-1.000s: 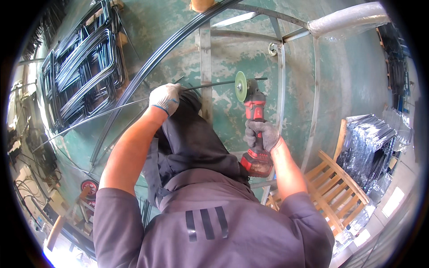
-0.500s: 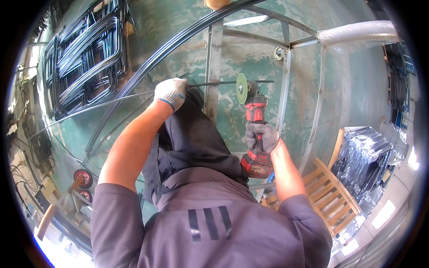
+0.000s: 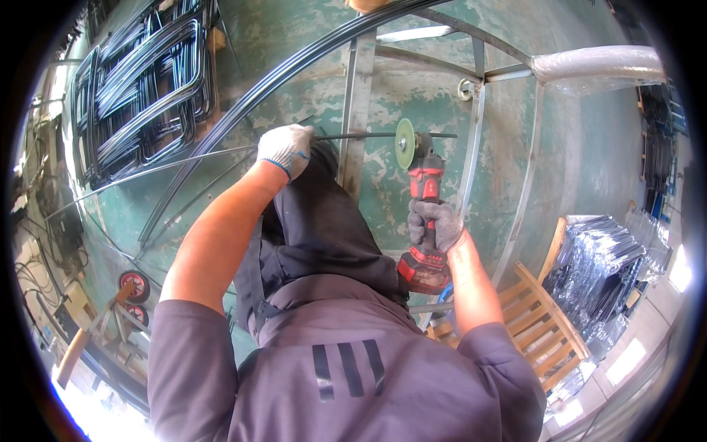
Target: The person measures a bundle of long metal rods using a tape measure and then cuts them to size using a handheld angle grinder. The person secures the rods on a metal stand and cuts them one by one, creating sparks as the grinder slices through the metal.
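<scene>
My left hand (image 3: 286, 151), in a white knit glove, is closed around a long thin metal rod (image 3: 383, 135) lying across the view. One end of the rod runs far off to the left; the other ends a little right of the grinder. My right hand (image 3: 440, 224), in a grey glove, grips a red and black cordless angle grinder (image 3: 426, 183) by its body, battery toward me. The green disc (image 3: 404, 144) stands upright at the rod, crossing it near its right end. Whether disc and rod touch, I cannot tell.
A metal frame (image 3: 359, 96) stands ahead, with a bundle of long dark rods (image 3: 276, 77) across it. Bent tube frames (image 3: 143, 96) are stacked at far left. A plastic-wrapped roll (image 3: 600, 66) is at far right, a wooden pallet (image 3: 545, 324) and wrapped stack (image 3: 596, 258) nearer.
The view has shifted slightly, so the scene sits a little further right around the hands. Both hands keep their grips, and the disc stays at about the same place along the rod.
</scene>
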Demonstrator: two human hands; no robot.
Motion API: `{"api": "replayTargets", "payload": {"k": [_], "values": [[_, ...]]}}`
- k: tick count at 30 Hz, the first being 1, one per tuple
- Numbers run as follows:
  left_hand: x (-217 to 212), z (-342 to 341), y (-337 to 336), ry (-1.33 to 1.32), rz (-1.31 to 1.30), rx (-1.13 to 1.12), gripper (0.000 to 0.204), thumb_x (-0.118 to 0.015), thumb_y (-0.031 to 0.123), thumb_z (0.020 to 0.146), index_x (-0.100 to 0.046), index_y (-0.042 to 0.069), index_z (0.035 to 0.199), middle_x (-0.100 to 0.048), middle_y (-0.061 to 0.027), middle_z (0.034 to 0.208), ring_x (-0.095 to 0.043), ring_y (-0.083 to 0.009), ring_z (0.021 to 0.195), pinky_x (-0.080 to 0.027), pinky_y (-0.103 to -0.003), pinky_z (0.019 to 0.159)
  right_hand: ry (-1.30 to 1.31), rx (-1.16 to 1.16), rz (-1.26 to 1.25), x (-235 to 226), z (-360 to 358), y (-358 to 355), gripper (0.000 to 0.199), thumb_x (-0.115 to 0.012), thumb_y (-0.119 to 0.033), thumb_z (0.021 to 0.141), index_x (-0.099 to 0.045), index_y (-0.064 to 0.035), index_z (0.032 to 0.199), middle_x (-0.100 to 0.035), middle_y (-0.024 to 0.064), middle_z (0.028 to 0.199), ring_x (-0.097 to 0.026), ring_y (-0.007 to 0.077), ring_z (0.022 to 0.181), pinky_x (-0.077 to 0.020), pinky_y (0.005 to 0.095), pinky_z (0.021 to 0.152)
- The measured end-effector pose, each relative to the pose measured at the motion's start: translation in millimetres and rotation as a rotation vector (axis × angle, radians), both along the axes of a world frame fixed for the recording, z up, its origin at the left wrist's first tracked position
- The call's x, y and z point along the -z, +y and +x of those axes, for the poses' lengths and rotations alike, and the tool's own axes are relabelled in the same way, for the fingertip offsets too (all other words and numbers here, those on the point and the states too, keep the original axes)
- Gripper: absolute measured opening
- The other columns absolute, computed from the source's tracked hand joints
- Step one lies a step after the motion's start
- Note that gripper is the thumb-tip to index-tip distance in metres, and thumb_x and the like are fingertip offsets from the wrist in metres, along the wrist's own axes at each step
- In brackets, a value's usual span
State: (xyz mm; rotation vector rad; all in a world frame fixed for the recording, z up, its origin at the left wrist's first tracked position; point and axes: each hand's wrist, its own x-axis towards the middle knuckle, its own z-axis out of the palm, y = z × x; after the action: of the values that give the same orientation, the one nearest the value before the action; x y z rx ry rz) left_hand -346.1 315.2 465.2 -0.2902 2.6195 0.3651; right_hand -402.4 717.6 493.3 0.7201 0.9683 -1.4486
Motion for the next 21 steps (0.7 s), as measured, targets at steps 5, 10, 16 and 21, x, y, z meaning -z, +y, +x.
{"api": "replayTargets", "payload": {"k": [5, 10, 16, 21], "values": [[-3, 1, 1, 0.023, 0.002, -0.003, 0.026, -0.059, 0.013, 0.102, -0.080, 0.008, 0.117, -0.082, -0.0201, 0.119, -0.080, -0.0414, 0.113, -0.064, -0.053, 0.094, 0.022, -0.017, 0.036, -7, -2, -5, 0.019, -0.077, -0.020, 0.104, -0.062, -0.0101, 0.097, -0.060, 0.0022, 0.077, -0.062, 0.0173, 0.061, -0.0530, 0.0357, 0.057], [-3, 1, 0, 0.005, 0.010, 0.001, 0.026, -0.060, 0.015, 0.102, -0.078, 0.011, 0.120, -0.080, -0.0206, 0.117, -0.079, -0.0429, 0.114, -0.064, -0.054, 0.095, 0.057, -0.040, 0.035, -11, -6, -6, 0.018, -0.076, -0.020, 0.104, -0.062, -0.0104, 0.097, -0.060, 0.0021, 0.077, -0.061, 0.0170, 0.061, -0.0528, 0.0353, 0.057], [-2, 2, 1, 0.035, 0.009, -0.007, 0.026, -0.060, 0.014, 0.101, -0.078, 0.011, 0.120, -0.080, -0.0198, 0.117, -0.078, -0.0436, 0.113, -0.063, -0.055, 0.095, 0.031, -0.033, 0.035, -10, -8, -5, 0.019, -0.077, -0.020, 0.103, -0.062, -0.0106, 0.096, -0.060, 0.0020, 0.077, -0.061, 0.0168, 0.061, -0.0525, 0.0354, 0.057], [-5, 1, 2, 0.035, 0.027, -0.021, 0.026, -0.061, 0.015, 0.101, -0.080, 0.013, 0.119, -0.080, -0.0202, 0.117, -0.078, -0.0437, 0.113, -0.063, -0.055, 0.095, 0.039, -0.048, 0.045, -8, -10, -3, 0.018, -0.078, -0.020, 0.103, -0.063, -0.0105, 0.097, -0.061, 0.0022, 0.077, -0.061, 0.0172, 0.061, -0.0527, 0.0358, 0.057]]}}
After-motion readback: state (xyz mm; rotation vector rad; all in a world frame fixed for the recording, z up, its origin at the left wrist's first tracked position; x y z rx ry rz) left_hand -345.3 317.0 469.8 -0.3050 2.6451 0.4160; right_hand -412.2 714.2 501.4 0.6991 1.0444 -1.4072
